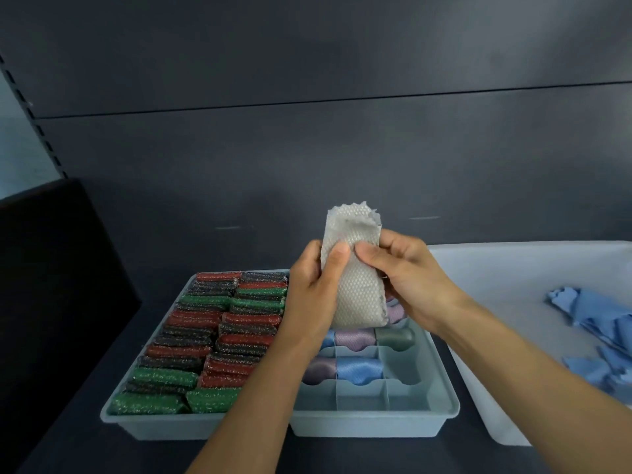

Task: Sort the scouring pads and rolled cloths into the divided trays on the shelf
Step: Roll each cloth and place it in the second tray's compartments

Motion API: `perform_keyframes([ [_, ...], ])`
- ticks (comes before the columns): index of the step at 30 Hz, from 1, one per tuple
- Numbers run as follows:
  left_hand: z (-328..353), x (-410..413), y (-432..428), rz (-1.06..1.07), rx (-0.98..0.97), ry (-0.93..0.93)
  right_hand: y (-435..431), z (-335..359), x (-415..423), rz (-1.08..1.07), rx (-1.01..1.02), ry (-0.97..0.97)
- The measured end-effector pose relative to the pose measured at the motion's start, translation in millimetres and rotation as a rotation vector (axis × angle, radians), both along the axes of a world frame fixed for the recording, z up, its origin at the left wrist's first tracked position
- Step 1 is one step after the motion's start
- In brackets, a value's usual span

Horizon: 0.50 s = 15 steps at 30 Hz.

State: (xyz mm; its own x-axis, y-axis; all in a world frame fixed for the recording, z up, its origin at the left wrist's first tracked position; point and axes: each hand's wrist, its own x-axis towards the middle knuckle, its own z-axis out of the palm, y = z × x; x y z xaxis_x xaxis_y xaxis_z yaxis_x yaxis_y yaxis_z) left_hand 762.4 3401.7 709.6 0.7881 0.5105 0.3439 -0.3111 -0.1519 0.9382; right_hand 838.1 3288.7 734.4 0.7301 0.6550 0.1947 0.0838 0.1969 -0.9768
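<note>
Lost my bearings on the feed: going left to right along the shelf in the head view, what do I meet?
Dark panel → tray of scouring pads → divided tray of rolled cloths → white bin with loose blue cloths. The held white cloth overlaps the divided tray, so omitted.

The scouring pads (205, 336) fill the left tray (116, 417), which stands directly beside the divided tray (362, 426) on its right. Rolled cloths (359, 369) occupy that tray's rearward compartments. A bin (506, 268) holding loose cloths (595, 316) stands further right.

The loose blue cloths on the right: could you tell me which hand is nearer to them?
Right. The right hand holds the white cloth left of the blue cloths; the left hand grips it farther left.
</note>
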Motion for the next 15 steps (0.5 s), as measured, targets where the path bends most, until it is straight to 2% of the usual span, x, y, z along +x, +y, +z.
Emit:
perform_keyframes([
  [6, 10.9, -4.8, 10.8, -0.223, -0.227, -0.021, -4.9, -2.3, -2.1, 0.02, 0.079, -0.14],
  [8, 8.2, -6.2, 13.1, -0.249, -0.335, 0.008, -7.0, -1.8, -1.5, 0.0, 0.045, -0.269],
  [10, 7.5, -7.7, 16.0, -0.287, -0.416, 0.123, -8.3, -2.9, 1.5, -0.046, -0.055, -0.458],
  [13, 7.3, -11.4, 19.0, -0.349, -0.225, 0.314, -11.2, -6.1, 5.3, -0.094, -0.136, -0.614],
  [15, 8.4, -14.1, 18.8, -0.326, -0.165, 0.308, -14.3, -7.9, 6.3, -0.087, -0.13, -0.575],
])
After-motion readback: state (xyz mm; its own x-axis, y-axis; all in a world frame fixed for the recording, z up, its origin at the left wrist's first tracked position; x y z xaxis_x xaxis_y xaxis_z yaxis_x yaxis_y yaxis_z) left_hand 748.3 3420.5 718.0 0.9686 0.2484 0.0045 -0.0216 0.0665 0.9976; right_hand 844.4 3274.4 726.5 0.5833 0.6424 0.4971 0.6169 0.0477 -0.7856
